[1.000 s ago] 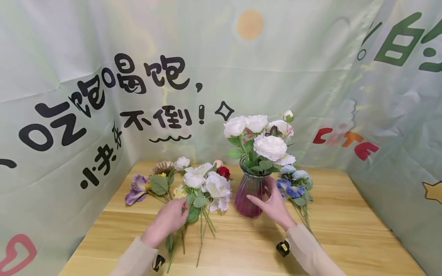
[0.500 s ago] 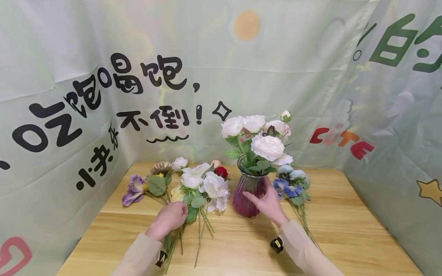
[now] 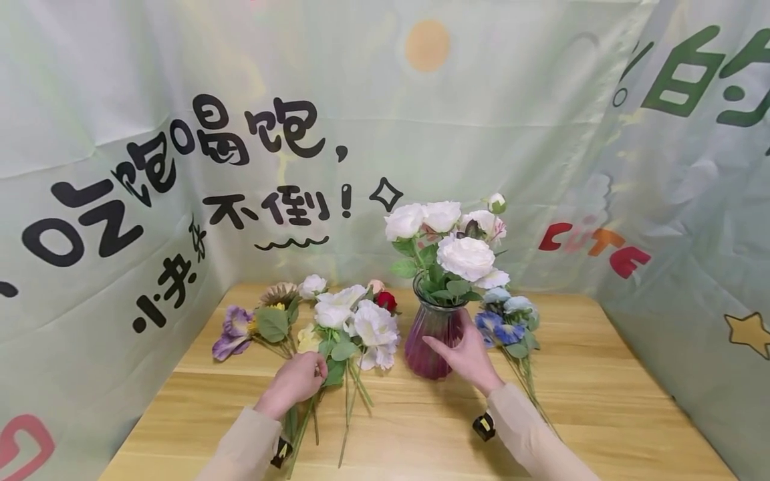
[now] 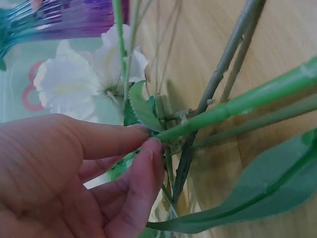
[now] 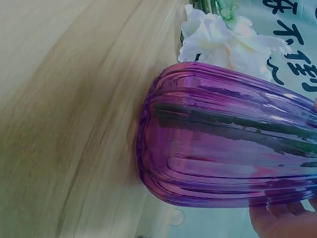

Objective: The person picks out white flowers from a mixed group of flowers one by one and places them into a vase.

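Observation:
My left hand (image 3: 295, 381) is at the lower part of the white flower bunch (image 3: 343, 310) lying left of centre. Its thumb and fingertips pinch a bright green stem (image 4: 213, 119), with a long leaf (image 4: 257, 183) and darker stems (image 4: 223, 64) close by. A ribbed glass vase (image 3: 428, 341), purple below and clear grey above, stands upright on the table; my right hand (image 3: 472, 357) grips its right side, thumb across the front. White flowers (image 3: 466, 257) rise from the vase mouth, and their dark stems (image 5: 228, 124) show through the glass.
To the left lie a purple flower (image 3: 233, 334) and a brown one (image 3: 280, 292). A red rose (image 3: 387, 300) is behind the white bunch. Blue flowers (image 3: 502, 327) lie right of the vase. Printed cloth (image 3: 511, 147) walls the wooden table (image 3: 415, 427) at back and sides.
The head view shifts slightly, moving the scene a little left in the picture. Both hands keep their holds, and the vase and flowers stay where they were.

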### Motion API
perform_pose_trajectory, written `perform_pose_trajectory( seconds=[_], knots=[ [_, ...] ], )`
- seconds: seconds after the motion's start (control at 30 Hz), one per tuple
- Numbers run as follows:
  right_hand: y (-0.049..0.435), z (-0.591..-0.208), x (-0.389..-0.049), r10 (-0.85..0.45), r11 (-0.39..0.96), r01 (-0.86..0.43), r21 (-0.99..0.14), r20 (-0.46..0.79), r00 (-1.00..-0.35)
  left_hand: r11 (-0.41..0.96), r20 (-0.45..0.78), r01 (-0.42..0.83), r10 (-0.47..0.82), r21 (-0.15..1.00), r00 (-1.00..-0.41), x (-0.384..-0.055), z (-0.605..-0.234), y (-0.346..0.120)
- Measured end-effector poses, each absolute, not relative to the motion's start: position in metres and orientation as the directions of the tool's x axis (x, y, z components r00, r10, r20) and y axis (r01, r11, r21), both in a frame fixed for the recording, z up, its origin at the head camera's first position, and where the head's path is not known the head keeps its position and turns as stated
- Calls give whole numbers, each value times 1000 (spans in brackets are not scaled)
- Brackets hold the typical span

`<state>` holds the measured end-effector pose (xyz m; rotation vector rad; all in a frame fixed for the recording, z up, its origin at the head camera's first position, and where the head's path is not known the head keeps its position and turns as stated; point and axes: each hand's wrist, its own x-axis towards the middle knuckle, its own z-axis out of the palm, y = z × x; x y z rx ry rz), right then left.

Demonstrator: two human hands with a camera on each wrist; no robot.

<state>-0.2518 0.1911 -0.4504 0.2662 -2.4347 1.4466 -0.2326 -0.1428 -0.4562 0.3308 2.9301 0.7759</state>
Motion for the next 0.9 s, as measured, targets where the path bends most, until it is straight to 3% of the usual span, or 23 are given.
perform_pose_trajectory(
  seconds=[0.23,0.33,0.9],
  knots=[
    [194,-452,-252,-12,475,-311,-823,348,-938,669,-125,10,153,743,-980,-229,-454,-151],
    [195,-453,-252,-12,478,-309,-822,345,-938,602,-139,-35,126,798,-982,-228,-454,-154],
    [191,-454,-251,-8,487,-341,-804,386,-922,589,-32,-1,41,808,-999,-225,-445,-165]
  ],
)
